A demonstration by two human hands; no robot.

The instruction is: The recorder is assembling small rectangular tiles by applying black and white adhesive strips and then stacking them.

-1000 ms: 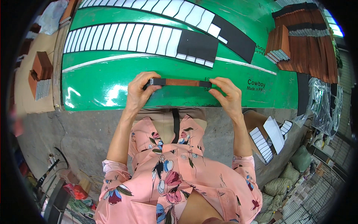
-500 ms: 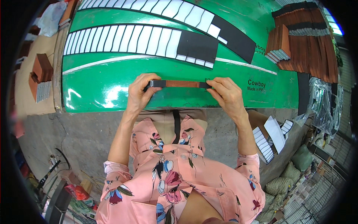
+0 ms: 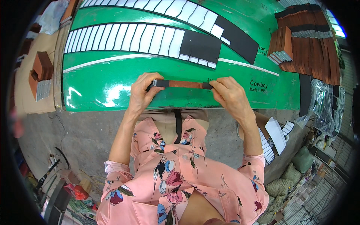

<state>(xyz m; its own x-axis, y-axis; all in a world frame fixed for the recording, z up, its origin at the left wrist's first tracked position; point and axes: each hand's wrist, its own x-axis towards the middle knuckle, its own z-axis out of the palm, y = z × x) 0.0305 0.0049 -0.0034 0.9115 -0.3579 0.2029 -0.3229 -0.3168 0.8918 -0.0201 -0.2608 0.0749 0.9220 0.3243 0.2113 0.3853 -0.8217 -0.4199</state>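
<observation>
Over the near part of the green tabletop [image 3: 127, 99] I hold a narrow brown bar with black ends [image 3: 186, 84] roughly level, edge toward me. My left hand [image 3: 141, 92] is closed on its left end, where a black pad and a bit of grey show between thumb and fingers. At the other end, the thumb and fingers of my right hand [image 3: 233, 98] pinch the black tip. Beyond the bar lies a black sheet with white peel-off strips [image 3: 150, 39], its right part bare black. A second such sheet [image 3: 187, 15] lies behind it at a slant.
Stacked brown bars with grey ends [image 3: 311, 48] fill the table's far right. At left, a few similar brown blocks [image 3: 44, 67] sit on a tan board [image 3: 28, 92]. Clear plastic wrap [image 3: 322, 103] hangs past the right edge. White-striped scraps [image 3: 275, 135] lie low at right.
The bar and both hands have shifted very slightly to the right. My right hand has turned a little, its fingers more bunched at the black tip.
</observation>
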